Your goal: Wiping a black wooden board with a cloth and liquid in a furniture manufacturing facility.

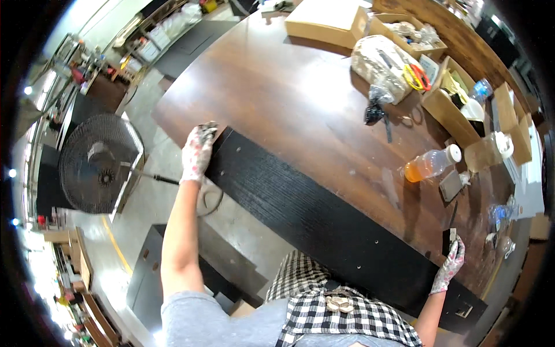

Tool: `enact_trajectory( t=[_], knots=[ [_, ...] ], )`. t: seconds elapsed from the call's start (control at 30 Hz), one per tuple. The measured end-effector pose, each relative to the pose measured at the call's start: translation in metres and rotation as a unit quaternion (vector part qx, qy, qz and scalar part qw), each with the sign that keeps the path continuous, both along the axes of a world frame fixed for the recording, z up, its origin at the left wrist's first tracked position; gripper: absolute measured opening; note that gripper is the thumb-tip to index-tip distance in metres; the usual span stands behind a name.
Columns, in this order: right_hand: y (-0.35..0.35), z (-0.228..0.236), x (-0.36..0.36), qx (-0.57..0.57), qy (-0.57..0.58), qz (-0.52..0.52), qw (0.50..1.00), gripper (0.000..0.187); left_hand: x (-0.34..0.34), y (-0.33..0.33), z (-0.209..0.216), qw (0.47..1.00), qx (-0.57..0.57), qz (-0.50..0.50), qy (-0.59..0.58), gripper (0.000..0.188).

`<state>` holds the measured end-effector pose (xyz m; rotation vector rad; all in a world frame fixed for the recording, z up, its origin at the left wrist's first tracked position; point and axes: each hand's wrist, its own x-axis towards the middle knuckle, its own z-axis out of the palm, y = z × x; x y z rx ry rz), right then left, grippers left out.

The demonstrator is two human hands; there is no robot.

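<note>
A long black wood-grain board (312, 202) with a few small holes lies aslant along the near edge of the brown table. My left hand (198, 153), in a white patterned glove with dark-stained fingertips, grips the board's far left end. Toward the board's other end, my right hand (450, 267), in a similar glove, pinches a small black block (448, 240) with a pale patch. The block stands at the board's far edge; its exact kind is unclear. Near the right end of the board is a rectangular cutout (463, 311).
On the brown table (260, 87) stand a bottle of orange liquid (430, 164), a larger clear jar (488, 151), open cartons (445, 115), a plastic-wrapped bundle (378, 63) and yellow-handled scissors (416, 77). A floor fan (101, 165) stands at the left.
</note>
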<state>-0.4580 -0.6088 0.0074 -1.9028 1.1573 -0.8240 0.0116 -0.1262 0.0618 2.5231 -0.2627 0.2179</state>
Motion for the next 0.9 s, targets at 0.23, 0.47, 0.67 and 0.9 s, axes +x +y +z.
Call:
enact_trajectory(
  t=[0.23, 0.47, 0.67, 0.9],
  knots=[
    [0.001, 0.000, 0.001, 0.008, -0.006, -0.018, 1.000, 0.030, -0.057, -0.041, -0.027, 0.948, 0.148, -0.147, -0.240, 0.028],
    [0.002, -0.001, 0.001, -0.009, -0.006, -0.020, 1.000, 0.030, -0.109, -0.071, -0.029, 0.930, 0.117, -0.277, -0.210, 0.031],
    [0.001, -0.007, 0.001, -0.007, -0.029, 0.000, 1.000, 0.032, -0.072, -0.037, -0.016, 0.940, 0.186, -0.181, -0.221, 0.034],
    [0.000, -0.008, -0.003, -0.010, -0.018, -0.016, 1.000, 0.033, -0.108, -0.072, 0.006, 0.939, 0.129, -0.297, -0.115, 0.031]
  ],
)
